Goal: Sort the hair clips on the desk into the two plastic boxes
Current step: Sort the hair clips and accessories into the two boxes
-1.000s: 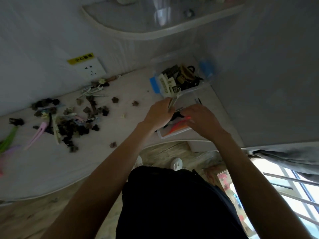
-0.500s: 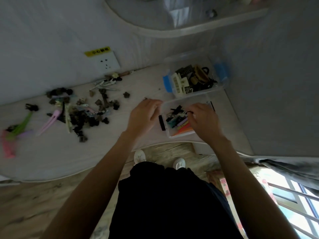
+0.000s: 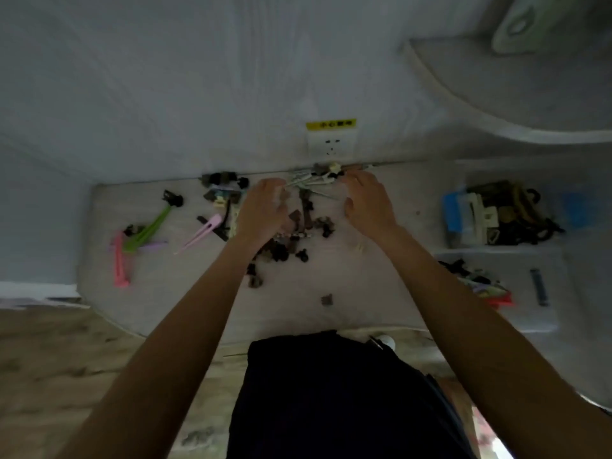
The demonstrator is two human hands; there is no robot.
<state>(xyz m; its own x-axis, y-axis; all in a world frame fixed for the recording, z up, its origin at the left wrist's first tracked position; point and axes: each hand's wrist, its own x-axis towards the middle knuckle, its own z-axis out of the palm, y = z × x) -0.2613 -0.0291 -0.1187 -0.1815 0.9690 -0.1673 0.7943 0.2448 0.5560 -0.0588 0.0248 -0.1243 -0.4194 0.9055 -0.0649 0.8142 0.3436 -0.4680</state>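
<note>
Small dark claw clips (image 3: 281, 251) lie heaped mid-desk, with a bundle of thin pale clips (image 3: 306, 182) behind them by the wall. My left hand (image 3: 265, 210) hovers over the heap, its fingertips at the pale bundle. My right hand (image 3: 367, 203) reaches beside it, thumb spread, fingertips at the clips near the wall. Neither hand plainly holds anything. On the right stand the far plastic box (image 3: 450, 210) with large claw clips and the near plastic box (image 3: 546, 323) with flat coloured clips.
Long clips lie at the desk's left: a pink one (image 3: 119, 263), a green one (image 3: 149, 226), a lilac one (image 3: 202, 231). A wall socket (image 3: 331, 144) sits behind the heap. A curved shelf (image 3: 496, 104) overhangs the right. A lone dark clip (image 3: 327, 299) lies near the front edge.
Both hands have left the near box and moved left to the clip heap by the wall. The view has swung left, so the boxes now sit at the right.
</note>
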